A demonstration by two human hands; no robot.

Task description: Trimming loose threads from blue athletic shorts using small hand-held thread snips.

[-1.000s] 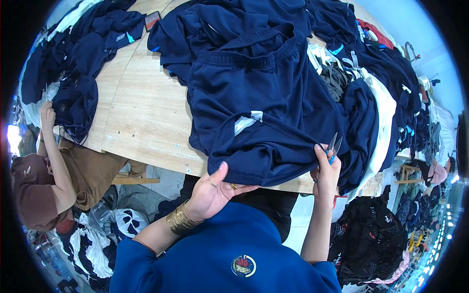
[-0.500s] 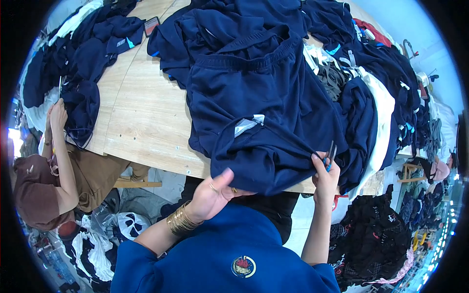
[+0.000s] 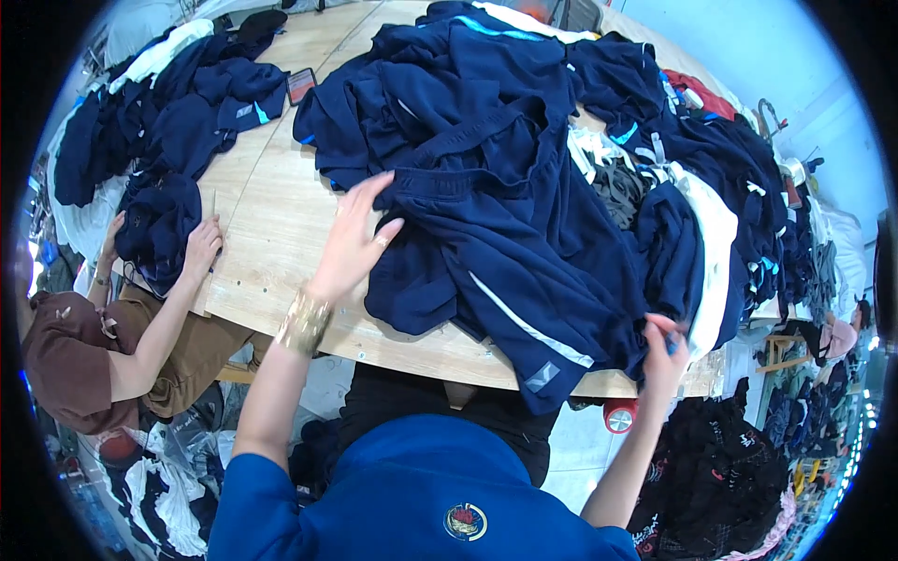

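Navy shorts (image 3: 552, 252) with a gathered elastic waistband and a white side stripe lie spread on the wooden table, one leg hanging over the near edge. My left hand (image 3: 348, 245), gold bangles at its wrist, is open at the left end of the waistband, with thumb and fingers apart over the cloth. At the lower right of the shorts my right hand (image 3: 662, 353) is closed round small scissors (image 3: 672, 347). Only a bit of their blue handle shows; the blades are hidden or blurred.
More navy garments (image 3: 449, 65) are heaped behind the shorts. White and grey strips (image 3: 613, 182) and a white cloth (image 3: 713, 252) lie at the right. At the left, a co-worker's hands (image 3: 201, 248) handle navy cloth. A dark patterned heap (image 3: 716, 467) sits below the table.
The shorts have been turned so the white-striped leg now lies over the near edge. My left hand has moved up from the near edge to the waistband; my right hand has shifted slightly right and down.
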